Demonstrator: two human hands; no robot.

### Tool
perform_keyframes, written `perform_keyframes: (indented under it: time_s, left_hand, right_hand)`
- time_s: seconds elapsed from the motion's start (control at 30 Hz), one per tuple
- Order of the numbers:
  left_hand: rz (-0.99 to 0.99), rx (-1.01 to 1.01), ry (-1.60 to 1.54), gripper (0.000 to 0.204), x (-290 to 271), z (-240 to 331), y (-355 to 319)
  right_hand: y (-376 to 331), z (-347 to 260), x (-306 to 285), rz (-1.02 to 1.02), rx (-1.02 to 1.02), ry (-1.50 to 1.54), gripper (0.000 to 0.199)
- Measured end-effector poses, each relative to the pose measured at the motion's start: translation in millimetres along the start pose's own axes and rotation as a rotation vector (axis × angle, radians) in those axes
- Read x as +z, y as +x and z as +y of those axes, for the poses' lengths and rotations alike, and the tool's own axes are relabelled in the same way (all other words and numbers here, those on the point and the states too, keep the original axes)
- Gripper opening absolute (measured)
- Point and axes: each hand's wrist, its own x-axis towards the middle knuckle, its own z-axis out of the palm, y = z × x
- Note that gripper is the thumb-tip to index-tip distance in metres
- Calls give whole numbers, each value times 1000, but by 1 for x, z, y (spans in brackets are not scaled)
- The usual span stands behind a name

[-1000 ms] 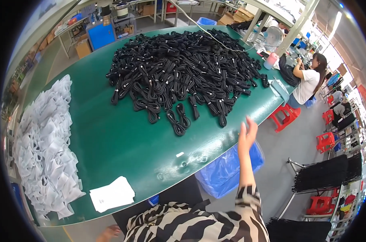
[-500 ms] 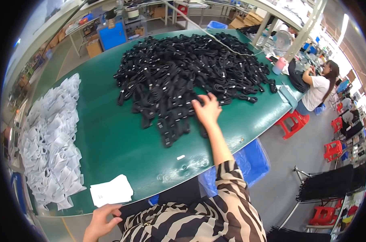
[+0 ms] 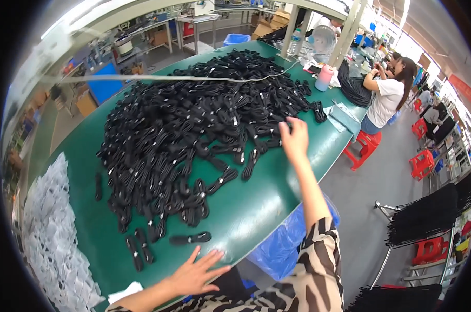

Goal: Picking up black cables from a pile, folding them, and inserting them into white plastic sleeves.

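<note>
A large heap of coiled black cables covers much of the green table. My right hand is at the heap's right side, fingers stretched out and nothing visibly gripped; whether it touches the nearest cable bundle is unclear. Low over the table's near edge, my left hand spreads its fingers, holding nothing. Just beyond it lies a single cable bundle, with two more bundles to its left. White paper slips show partly behind my left forearm.
A pile of thin whitish plastic pieces fills the table's left end. Under the near edge hangs a blue bag-lined bin. A pink-and-blue bottle and a seated co-worker are at the far right, beside a red stool.
My left hand has moved right from beside the paper slips and spread its fingers. My right hand has gone to the heap's right side. Cables now spread farther left and nearer; the view has shifted.
</note>
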Motion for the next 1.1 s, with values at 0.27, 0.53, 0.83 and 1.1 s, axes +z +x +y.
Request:
perform_keyframes:
  time_s: [0.27,0.53,0.83,1.1]
  left_hand:
    - [-149,-49,-136,71,19,-9,-11]
    - [-87,120,402,65,51,-25,-22]
    - [-81,-87,-112,90,12,-4,-3]
    - [-2,-108,15,56,-8,6,6]
  right_hand:
    - [115,210,19,38,315,-308,66]
    - [145,172,78,-363,250,-461,66]
    - [81,111,92,-289,155,-355,54]
    - [-6,20,86,-248,103,-398,44]
